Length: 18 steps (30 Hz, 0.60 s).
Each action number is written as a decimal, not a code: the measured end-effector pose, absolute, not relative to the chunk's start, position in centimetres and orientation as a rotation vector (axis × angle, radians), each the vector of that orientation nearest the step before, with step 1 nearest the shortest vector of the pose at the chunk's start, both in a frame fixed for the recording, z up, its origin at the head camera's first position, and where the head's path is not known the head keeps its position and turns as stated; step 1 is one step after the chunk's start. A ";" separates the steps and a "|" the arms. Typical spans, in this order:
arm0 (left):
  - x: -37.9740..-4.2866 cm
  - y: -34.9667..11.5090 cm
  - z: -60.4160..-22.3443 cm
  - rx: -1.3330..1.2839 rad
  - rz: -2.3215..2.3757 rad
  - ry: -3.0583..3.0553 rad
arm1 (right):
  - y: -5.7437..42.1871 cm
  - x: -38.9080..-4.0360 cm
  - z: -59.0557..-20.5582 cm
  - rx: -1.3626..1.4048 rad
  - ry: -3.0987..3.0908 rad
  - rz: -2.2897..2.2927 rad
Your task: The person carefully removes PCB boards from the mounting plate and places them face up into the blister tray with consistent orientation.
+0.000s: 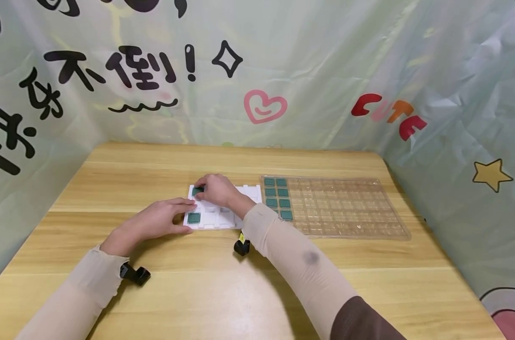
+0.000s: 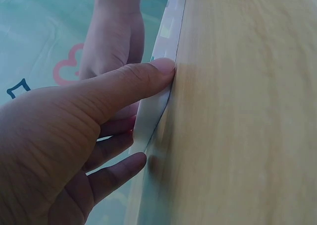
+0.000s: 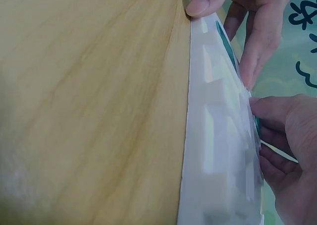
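Observation:
A white compartment tray (image 1: pixel 215 220) lies on the wooden table. My left hand (image 1: pixel 159 218) rests against its left end, thumb on the near edge and fairly straight fingers on the left side. In the tray's near-left compartment sits a square green chip (image 1: pixel 194 218). At the far-left compartment my right hand (image 1: pixel 218 189) pinches another green chip (image 1: pixel 196 191) between thumb and fingers, which partly cover it. In the right wrist view a sliver of this held chip (image 3: pixel 257 127) shows beside the thumb. Whether it lies fully flat in its compartment I cannot tell.
Right of the white tray lies a clear plastic tray (image 1: pixel 338 208) with many pockets; several green chips (image 1: pixel 284 203) fill its two left columns. The right forearm crosses over the white tray's near-right corner. A printed curtain (image 1: pixel 316 71) hangs behind the table.

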State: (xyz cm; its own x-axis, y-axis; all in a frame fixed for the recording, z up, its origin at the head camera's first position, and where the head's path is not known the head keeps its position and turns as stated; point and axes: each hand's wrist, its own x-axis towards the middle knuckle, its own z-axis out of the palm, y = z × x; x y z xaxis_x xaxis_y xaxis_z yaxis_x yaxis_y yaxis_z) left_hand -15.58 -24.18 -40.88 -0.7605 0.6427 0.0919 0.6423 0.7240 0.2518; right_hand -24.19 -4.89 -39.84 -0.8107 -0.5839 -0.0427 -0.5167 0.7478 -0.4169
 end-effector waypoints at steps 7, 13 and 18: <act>-15.6 -24.2 -40.9 1.075 0.425 2.908 | -4.4 -24.3 -39.6 -0.871 2.766 -0.685; -15.8 -24.2 -41.0 1.073 0.449 2.900 | -3.6 -24.2 -39.2 -0.848 2.791 -0.725; -15.9 -24.3 -41.2 1.067 0.480 2.890 | -2.9 -24.0 -38.8 -0.826 2.795 -0.716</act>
State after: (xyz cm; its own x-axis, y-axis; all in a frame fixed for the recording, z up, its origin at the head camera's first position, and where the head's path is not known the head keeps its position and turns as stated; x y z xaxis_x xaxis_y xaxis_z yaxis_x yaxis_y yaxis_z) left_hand -15.92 -24.25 -41.16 -0.7655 0.6380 0.0833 0.6307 0.7184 0.2933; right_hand -24.02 -2.88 -38.82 -0.8395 -0.5434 0.0009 -0.4768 0.7359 -0.4807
